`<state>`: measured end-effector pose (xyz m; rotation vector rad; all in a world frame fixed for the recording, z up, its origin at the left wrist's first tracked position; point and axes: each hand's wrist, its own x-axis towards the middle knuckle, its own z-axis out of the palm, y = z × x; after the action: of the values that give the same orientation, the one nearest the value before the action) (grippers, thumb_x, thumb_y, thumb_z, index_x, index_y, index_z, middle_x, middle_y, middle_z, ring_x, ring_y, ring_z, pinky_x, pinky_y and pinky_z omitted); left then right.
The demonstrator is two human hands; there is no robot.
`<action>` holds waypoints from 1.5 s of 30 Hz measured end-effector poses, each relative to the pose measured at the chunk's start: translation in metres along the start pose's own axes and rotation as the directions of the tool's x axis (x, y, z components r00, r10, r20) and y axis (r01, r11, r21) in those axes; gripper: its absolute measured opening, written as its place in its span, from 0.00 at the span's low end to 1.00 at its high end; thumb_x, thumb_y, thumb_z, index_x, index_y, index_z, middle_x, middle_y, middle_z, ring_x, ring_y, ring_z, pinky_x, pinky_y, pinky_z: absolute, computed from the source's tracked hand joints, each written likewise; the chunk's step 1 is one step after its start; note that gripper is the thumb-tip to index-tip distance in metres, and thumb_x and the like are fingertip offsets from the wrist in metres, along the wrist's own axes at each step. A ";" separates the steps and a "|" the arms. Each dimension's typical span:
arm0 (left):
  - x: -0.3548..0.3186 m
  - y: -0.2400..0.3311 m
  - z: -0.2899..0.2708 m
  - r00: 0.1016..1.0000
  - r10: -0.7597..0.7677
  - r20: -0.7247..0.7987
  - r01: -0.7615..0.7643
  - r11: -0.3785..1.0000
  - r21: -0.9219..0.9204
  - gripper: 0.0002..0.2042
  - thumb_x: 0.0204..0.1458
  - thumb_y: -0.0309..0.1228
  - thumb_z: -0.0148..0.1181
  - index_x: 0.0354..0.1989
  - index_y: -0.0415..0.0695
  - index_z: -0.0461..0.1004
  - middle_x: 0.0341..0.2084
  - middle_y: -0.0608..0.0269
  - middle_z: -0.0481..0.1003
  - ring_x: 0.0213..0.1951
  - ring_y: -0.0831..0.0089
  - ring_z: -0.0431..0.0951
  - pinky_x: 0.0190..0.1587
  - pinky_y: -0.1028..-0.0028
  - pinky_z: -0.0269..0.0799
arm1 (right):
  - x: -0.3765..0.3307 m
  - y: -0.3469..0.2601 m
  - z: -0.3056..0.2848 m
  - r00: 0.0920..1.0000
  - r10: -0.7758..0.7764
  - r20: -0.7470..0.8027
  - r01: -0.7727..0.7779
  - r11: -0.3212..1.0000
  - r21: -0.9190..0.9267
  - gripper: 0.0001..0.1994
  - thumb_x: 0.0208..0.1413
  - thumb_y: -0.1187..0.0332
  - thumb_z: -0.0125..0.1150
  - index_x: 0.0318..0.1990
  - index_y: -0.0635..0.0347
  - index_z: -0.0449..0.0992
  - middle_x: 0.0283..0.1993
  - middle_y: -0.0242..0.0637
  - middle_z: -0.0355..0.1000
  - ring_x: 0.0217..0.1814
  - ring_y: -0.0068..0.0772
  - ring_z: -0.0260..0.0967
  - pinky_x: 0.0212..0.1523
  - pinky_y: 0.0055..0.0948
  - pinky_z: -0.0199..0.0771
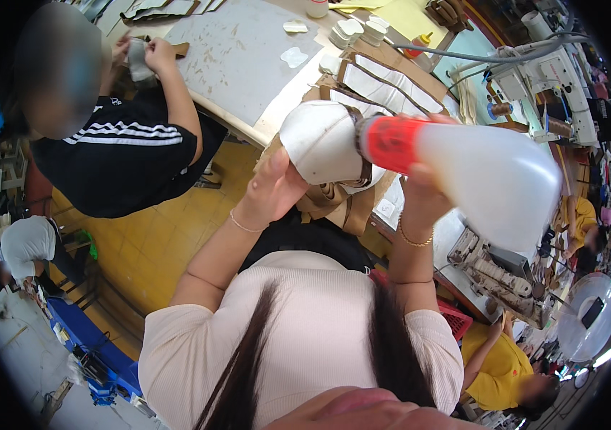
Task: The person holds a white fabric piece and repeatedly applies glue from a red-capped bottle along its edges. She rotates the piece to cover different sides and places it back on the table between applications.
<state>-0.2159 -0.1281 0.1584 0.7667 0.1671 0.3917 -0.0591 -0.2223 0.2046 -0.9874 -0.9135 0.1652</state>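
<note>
Well left of the white, domed, seamed piece with dark brown trim [320, 140], a co-worker in a black short-sleeved shirt with white stripes [122, 161] handles a small greyish piece [138, 61]. Left of the domed piece and beyond it spreads a grey-topped work table [237, 68]. The person's left hand [277, 188] curls against the domed piece's lower left side, gripping it with the thumb on its outer face. Brown flexible strips [352, 215] hang just below the domed piece. Just right of it, the person's right hand [426, 190] is closed around the red neck of a large, translucent white plastic bottle [492, 175], tilted so that its dark cap [361, 136] points at the domed piece's trimmed edge; whether they touch, I cannot tell. Right of the domed piece and beyond it stands a white sewing machine [556, 86]
</note>
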 end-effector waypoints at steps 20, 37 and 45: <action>-0.011 -0.008 0.013 0.998 -0.056 -0.002 0.056 0.996 -0.072 0.51 0.39 0.65 0.52 0.64 0.40 0.44 0.63 0.57 0.49 0.64 0.62 0.50 0.63 0.59 0.44 | -0.004 -0.008 -0.032 0.997 0.005 -0.071 -0.045 0.813 -0.580 0.21 0.39 0.60 0.72 0.39 0.63 0.75 0.40 0.35 0.73 0.41 0.30 0.70 0.48 0.33 0.67; 0.024 -0.002 0.041 1.000 -0.022 -0.003 0.020 0.962 -0.272 0.49 0.42 0.63 0.51 0.65 0.42 0.40 0.62 0.55 0.50 0.63 0.61 0.51 0.63 0.60 0.47 | -0.029 -0.031 -0.087 0.665 0.675 0.320 -0.747 0.596 0.295 0.44 0.31 0.51 0.72 0.52 0.74 0.59 0.46 0.61 0.67 0.32 0.42 0.74 0.29 0.31 0.76; 0.053 -0.100 -0.005 0.965 -0.143 0.218 -0.076 0.643 0.762 0.41 0.39 0.45 0.65 0.59 0.34 0.53 0.57 0.49 0.58 0.60 0.60 0.57 0.61 0.66 0.51 | 0.019 -0.079 -0.144 0.780 0.124 0.613 -0.427 0.822 0.377 0.43 0.45 0.49 0.63 0.55 0.81 0.53 0.54 0.58 0.59 0.40 0.48 0.72 0.34 0.39 0.78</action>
<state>-0.1406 -0.1686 0.0846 1.6647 0.0943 0.1596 0.0366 -0.3513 0.2443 -0.5733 -1.1732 0.9644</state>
